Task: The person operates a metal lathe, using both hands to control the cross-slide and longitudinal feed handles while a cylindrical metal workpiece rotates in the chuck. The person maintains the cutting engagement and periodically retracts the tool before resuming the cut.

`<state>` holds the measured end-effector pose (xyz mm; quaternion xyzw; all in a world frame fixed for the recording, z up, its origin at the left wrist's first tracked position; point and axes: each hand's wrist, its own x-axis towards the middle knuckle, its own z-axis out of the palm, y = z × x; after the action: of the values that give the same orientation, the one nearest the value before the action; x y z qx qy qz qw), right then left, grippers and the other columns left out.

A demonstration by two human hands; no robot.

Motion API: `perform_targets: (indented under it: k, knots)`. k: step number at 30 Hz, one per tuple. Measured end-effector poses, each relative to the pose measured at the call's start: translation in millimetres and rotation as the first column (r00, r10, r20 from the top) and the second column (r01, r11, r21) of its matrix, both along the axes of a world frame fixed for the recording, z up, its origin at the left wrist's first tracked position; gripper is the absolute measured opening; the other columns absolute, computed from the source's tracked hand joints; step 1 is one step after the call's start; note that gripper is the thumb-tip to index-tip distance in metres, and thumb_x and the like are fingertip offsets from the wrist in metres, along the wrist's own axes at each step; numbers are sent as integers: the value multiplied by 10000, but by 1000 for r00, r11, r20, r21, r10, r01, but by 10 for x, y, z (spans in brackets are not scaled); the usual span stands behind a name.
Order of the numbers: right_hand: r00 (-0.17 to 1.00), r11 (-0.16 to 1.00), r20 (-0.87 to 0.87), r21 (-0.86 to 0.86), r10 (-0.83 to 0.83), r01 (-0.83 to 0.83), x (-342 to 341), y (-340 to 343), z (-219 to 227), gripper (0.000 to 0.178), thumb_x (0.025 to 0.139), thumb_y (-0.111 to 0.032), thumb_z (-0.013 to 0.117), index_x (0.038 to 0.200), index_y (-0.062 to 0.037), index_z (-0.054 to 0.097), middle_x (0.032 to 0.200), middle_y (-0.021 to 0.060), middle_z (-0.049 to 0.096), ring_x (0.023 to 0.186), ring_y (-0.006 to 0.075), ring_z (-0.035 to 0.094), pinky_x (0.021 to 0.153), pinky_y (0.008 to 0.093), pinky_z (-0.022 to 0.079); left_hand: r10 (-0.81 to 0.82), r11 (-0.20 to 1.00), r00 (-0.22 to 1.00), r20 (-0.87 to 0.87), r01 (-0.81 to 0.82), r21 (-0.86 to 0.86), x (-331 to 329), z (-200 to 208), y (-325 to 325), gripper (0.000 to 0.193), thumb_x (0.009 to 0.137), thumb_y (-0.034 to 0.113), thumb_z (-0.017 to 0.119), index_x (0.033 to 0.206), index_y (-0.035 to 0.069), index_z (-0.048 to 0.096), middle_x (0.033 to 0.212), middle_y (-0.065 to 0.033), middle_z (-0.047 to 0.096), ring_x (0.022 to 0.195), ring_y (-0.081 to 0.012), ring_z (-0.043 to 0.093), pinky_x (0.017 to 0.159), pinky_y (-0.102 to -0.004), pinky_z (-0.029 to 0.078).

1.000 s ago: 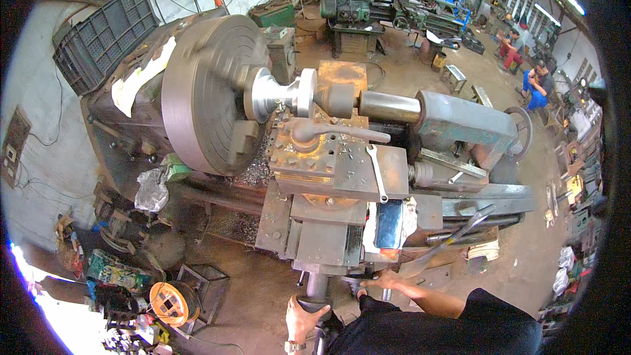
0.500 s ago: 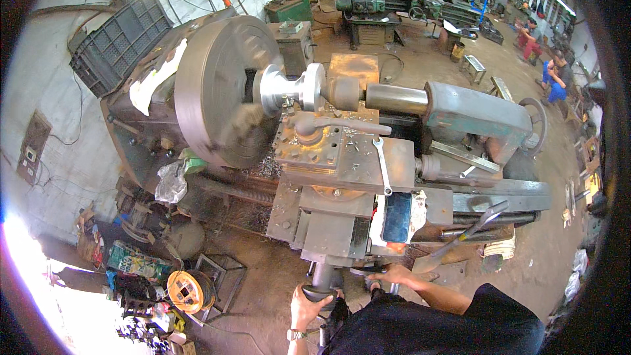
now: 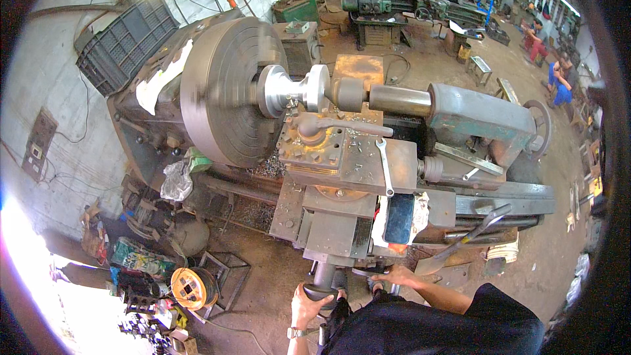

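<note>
In the head view, the person's left hand (image 3: 305,307) was curled around the dark round handwheel (image 3: 315,292) at the near end of the lathe's cross slide (image 3: 334,233); the thumb lay over the near side of the rim and the fingers over its left side, so that the rim sat between them. A wristwatch (image 3: 297,332) circled that wrist. The right hand (image 3: 399,277) reached in from the lower right, its fingertips close by a metal handle (image 3: 365,272) below the near edge of the carriage; they were too small and partly hidden, and whether they had closed on the handle could not be told. Well apart from both hands, past the far edge of the tool post (image 3: 312,148), the bright spool-shaped workpiece (image 3: 298,87) stood between the large chuck (image 3: 217,95), its face blurred, and the dark centre (image 3: 348,94) projecting from the tailstock (image 3: 483,115). A wrench (image 3: 385,169) lay near the right edge of the plate beside the tool post, its lower end at the near edge. Just beyond that edge, nearer to the right hand, a phone (image 3: 399,218) rested on a white cloth (image 3: 422,212).
</note>
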<state>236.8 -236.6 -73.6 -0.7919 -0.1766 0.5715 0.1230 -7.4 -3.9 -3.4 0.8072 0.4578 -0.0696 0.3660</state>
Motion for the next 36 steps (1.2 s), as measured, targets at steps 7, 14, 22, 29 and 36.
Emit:
perform_targets:
  k: [7, 14, 22, 29, 36]
  knots:
    - [1000, 1000, 0, -30, 9, -9, 23, -62, -75, 1036, 643, -885, 600, 1121, 29, 698, 1031, 293, 696, 982, 390, 685, 878, 463, 523, -4, 1000, 997, 75, 3, 17, -19, -38, 5, 1117, 561, 591, 895, 1315, -115, 469, 1211, -297, 609, 1141, -387, 614, 964, -419, 505]
    - [998, 992, 65, 121, 13, -21, -23, -152, -239, 1014, 652, -859, 620, 1217, -19, 669, 1167, 294, 660, 1121, 404, 636, 963, 457, 496, -25, 1000, 996, 84, 25, -2, -11, -60, 23, 1028, 572, 567, 900, 1265, -90, 520, 1154, -281, 638, 1077, -373, 645, 919, -418, 526]
    - [994, 977, -27, 187, -103, 106, -3, -140, -11, 1006, 658, -849, 630, 1173, 13, 684, 1118, 302, 675, 1088, 395, 655, 938, 450, 508, 9, 1000, 998, 56, -8, -21, 7, 17, 3, 1062, 568, 555, 899, 1301, -96, 492, 1211, -281, 609, 1146, -381, 604, 981, -430, 491]
    - [996, 967, 8, 242, -87, 83, 32, -81, 432, 859, 696, -759, 670, 1038, 29, 676, 953, 244, 706, 900, 327, 705, 804, 442, 541, -5, 1000, 998, 61, 4, 17, -21, -91, 14, 1059, 552, 578, 900, 1307, -56, 513, 1182, -257, 637, 1105, -362, 635, 948, -414, 515]
    - [996, 978, -18, 193, -83, 85, 32, -54, 401, 713, 768, -648, 696, 1142, -42, 661, 915, 175, 727, 846, 296, 715, 808, 415, 559, -28, 999, 996, 81, 25, 44, -22, -81, 10, 1023, 561, 567, 901, 1284, -52, 527, 1170, -253, 641, 1105, -357, 636, 943, -413, 516]
